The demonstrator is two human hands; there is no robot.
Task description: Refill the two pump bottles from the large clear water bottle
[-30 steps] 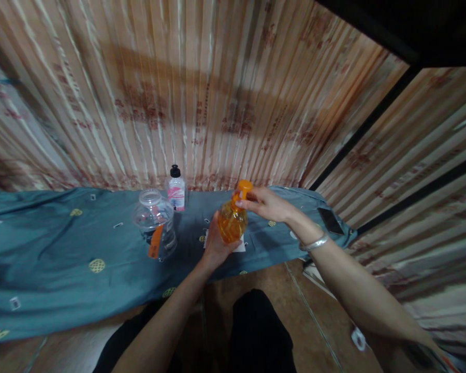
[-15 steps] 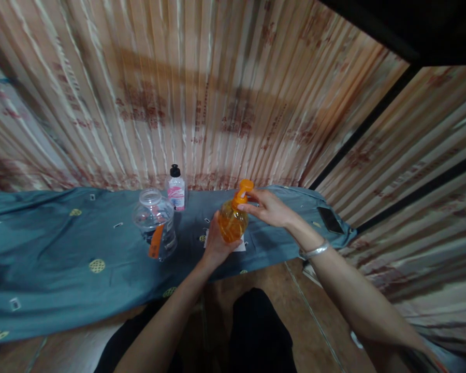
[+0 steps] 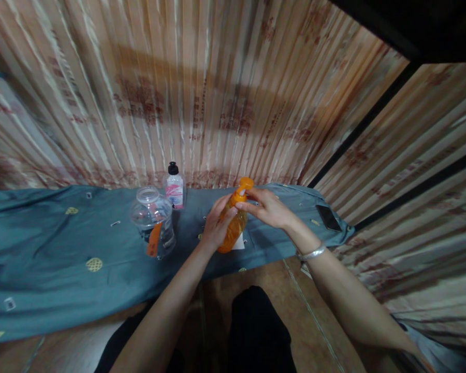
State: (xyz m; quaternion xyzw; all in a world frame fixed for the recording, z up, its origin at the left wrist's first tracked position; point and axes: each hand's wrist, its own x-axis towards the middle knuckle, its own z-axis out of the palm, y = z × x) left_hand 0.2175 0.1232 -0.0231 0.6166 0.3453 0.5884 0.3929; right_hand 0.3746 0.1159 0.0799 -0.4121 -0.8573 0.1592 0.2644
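An orange see-through pump bottle (image 3: 233, 233) is held between my two hands, tilted a little to the right at its top. My left hand (image 3: 216, 221) wraps round the upper body from the left, thumb across the front near the neck. At the neck and collar below the orange pump head (image 3: 246, 183), my right hand (image 3: 266, 207) pinches with thumb and fingers. Part of a white piece of paper (image 3: 239, 242) shows behind the bottle. A silver bangle (image 3: 312, 253) circles my right wrist.
Left of my hands stand a clear plastic jar (image 3: 154, 217) with an orange label and a black-capped bottle (image 3: 174, 189) with a pink label. A dark phone (image 3: 328, 217) lies at the right end of the teal cloth (image 3: 112, 248). Curtains (image 3: 202, 93) hang behind.
My left hand has moved up from the bottle's lower body to near its neck, uncovering the base. My right hand stays at the pump collar.
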